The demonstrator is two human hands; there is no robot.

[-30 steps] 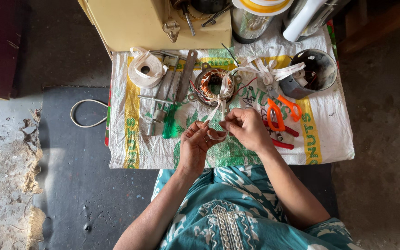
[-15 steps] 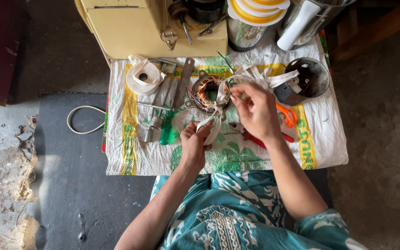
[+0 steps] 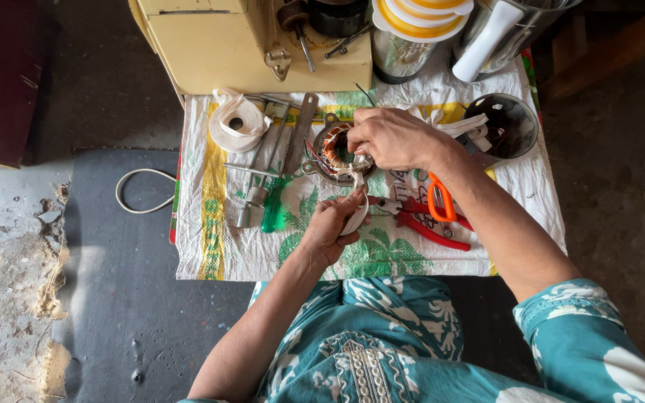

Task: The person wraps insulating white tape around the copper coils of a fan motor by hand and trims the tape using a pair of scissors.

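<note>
A round motor stator (image 3: 335, 151) with copper-coloured windings lies on a printed white sack cloth (image 3: 210, 246). My right hand (image 3: 393, 138) rests over the stator's right rim, fingers pinched at the winding. My left hand (image 3: 334, 224) is just below the stator and grips a strip of white tape (image 3: 357, 216) that runs up to the winding. Both forearms reach in from the bottom of the head view.
A roll of white tape (image 3: 237, 123), a green-handled screwdriver (image 3: 272, 209), metal tools (image 3: 251, 179), orange scissors (image 3: 440, 200) and red pliers (image 3: 427, 227) lie on the cloth. A dark bowl (image 3: 513, 123) sits at right. A cream box (image 3: 255, 45) and containers stand behind. A white cable (image 3: 139, 194) loops left.
My right hand has moved up from the cloth's middle to the stator's rim. My left hand has followed slightly upward with the white tape.
</note>
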